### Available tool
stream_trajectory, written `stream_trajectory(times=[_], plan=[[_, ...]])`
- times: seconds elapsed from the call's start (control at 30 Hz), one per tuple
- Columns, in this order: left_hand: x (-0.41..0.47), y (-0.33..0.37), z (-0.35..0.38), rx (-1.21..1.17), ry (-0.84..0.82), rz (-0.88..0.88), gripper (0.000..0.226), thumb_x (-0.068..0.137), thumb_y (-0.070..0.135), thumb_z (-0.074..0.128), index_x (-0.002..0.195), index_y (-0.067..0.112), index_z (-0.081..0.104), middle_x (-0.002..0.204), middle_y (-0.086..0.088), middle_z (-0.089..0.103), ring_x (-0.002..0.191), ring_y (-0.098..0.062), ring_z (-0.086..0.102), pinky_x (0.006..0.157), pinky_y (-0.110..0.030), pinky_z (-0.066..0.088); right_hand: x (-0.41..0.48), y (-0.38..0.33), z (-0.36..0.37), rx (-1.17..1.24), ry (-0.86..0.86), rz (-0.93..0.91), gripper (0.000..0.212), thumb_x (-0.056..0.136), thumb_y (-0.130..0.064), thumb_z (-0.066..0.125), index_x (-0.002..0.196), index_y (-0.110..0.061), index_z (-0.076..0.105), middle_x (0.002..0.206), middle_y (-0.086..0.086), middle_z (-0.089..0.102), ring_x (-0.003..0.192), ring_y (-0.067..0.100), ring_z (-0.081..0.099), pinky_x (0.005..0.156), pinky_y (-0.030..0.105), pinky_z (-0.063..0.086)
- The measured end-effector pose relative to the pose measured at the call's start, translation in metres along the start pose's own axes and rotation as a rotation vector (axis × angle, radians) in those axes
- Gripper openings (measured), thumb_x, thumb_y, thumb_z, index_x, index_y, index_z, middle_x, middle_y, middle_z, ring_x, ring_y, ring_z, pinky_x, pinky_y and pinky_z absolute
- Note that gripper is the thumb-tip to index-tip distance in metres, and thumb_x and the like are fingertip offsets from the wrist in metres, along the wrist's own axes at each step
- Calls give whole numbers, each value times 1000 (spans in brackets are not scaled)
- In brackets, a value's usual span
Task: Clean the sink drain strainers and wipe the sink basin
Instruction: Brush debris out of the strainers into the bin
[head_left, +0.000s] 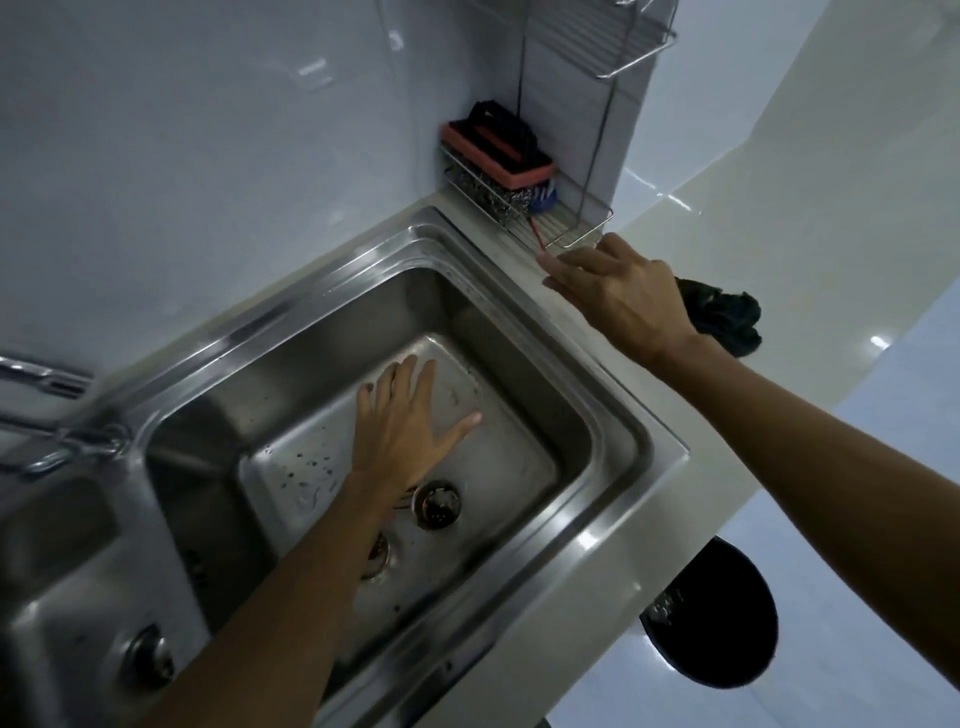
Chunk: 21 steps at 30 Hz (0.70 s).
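Observation:
A steel double sink fills the view; its right basin (519, 332) is the larger one. My left hand (410, 421) lies flat and spread on that basin's floor, holding nothing. A dirty drain strainer (437, 504) lies loose on the floor just behind my wrist, beside the open drain hole (378, 558). The left basin's drain (150, 657) shows at lower left. My right hand (618, 291) hovers over the counter by the wire rack (566, 228), fingers loosely extended toward a thin red-handled item (536, 235); I cannot tell if it touches it.
The rack holds an orange-and-black scrub brush (498, 150), steel wool (493, 195) and a blue item (544, 200). A dark cloth (727, 317) lies on the counter behind my right wrist. The faucet (47, 379) is at left. A black bin (717, 618) stands on the floor.

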<state>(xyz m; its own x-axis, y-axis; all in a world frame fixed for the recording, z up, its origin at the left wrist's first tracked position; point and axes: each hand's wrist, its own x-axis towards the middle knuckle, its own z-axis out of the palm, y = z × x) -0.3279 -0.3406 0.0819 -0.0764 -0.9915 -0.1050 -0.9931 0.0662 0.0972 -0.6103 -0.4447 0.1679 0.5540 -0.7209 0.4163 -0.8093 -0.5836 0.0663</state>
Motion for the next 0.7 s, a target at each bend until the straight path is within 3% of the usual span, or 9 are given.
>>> stream_trajectory(times=[0.1,0.23,0.4,0.53,0.7], plan=[[-37,-30,9,11,-47,-55,106,84,93,18,161,21,27,167,-8,30,152,-30,30,119,-57,28,-12,-40,-11,55,55,-49,40,106,-32,51,143,-18,56,121,4,70,90,26,59,49,31,47],[-83,-57,31,-123,-178,-108,102,80,93,38,158,27,29,163,0,34,151,-24,29,120,-54,24,-32,-108,-11,140,142,-110,29,105,-28,54,124,-14,71,111,3,75,87,27,65,49,36,53],[-133,-79,73,-71,-403,-108,110,73,80,68,159,28,25,164,-1,29,150,-26,29,120,-54,23,-73,-193,8,329,-67,-91,27,106,-32,54,117,-16,72,101,2,74,87,18,65,51,36,55],[-146,-80,98,-34,-427,-248,110,78,57,80,162,21,19,162,-10,30,146,-32,34,116,-49,29,-105,-229,17,427,-159,-50,24,105,-30,53,116,-16,68,105,1,71,91,18,63,57,36,56],[-142,-79,100,-98,-312,-300,82,81,48,81,146,19,42,143,-13,49,129,-36,51,107,-48,37,-129,-235,13,539,-260,59,27,106,-28,49,126,-16,63,119,2,67,105,18,62,79,38,57]])
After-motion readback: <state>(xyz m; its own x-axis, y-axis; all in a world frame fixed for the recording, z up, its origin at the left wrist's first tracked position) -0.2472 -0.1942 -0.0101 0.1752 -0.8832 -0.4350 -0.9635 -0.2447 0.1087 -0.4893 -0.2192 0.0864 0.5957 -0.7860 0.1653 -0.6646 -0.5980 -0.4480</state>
